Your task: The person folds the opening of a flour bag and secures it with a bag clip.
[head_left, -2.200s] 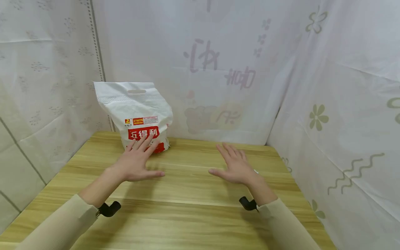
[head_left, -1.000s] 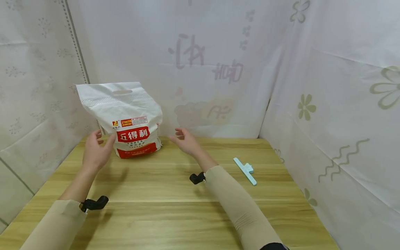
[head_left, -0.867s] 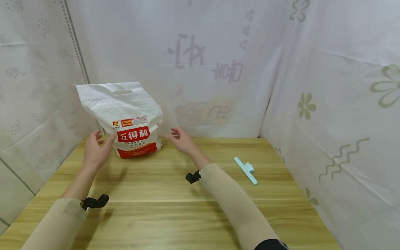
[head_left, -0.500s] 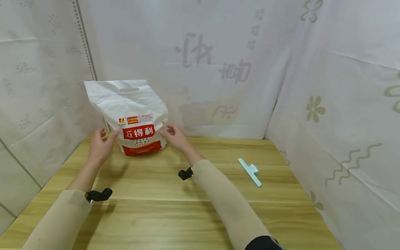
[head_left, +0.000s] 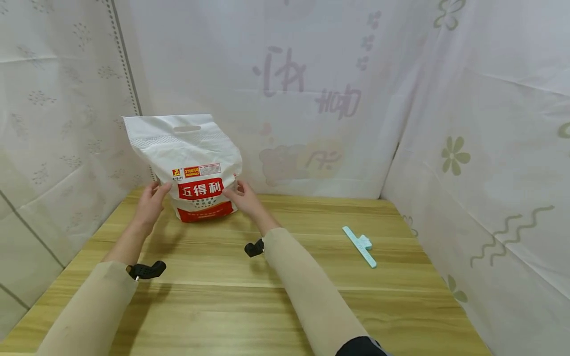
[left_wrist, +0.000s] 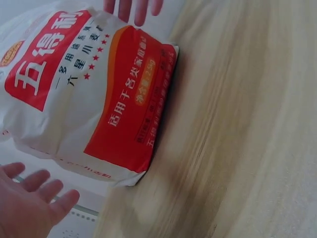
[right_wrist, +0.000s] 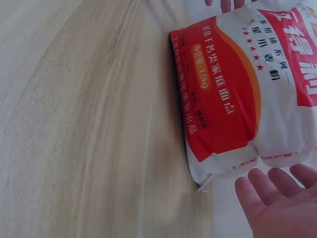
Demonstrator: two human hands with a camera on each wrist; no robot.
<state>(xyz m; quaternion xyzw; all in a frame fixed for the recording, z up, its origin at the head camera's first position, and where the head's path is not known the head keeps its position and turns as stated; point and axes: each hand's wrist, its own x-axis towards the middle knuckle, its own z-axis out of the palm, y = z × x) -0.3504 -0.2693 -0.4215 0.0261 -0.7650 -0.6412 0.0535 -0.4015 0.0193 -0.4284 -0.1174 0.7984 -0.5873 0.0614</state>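
A white flour bag [head_left: 202, 157] with red print and a handle slot in its top stands upright at the back left of the table. My left hand [head_left: 149, 207] is at the bag's left side; in the left wrist view that hand [left_wrist: 29, 208] has spread, lightly bent fingers and a gap to the bag. On the opposite side, my right hand [head_left: 247, 201] has its thumb over the front edge. The right wrist view has the right hand [right_wrist: 282, 203] palm up, fingertips right at the bag's side [right_wrist: 282, 154]. Neither hand grips the bag.
A light blue bag clip [head_left: 358, 247] lies on the right part of the wooden table [head_left: 285, 316]. Patterned white cloth [head_left: 311, 59] hangs close behind the bag and along both sides. A black wrist camera mount sits on each sleeve.
From hovering apart over the table, both hands have gone to the bag's two sides, the right one moving left last. The clip, earlier hidden behind the right arm, now shows. The bag stays in place.
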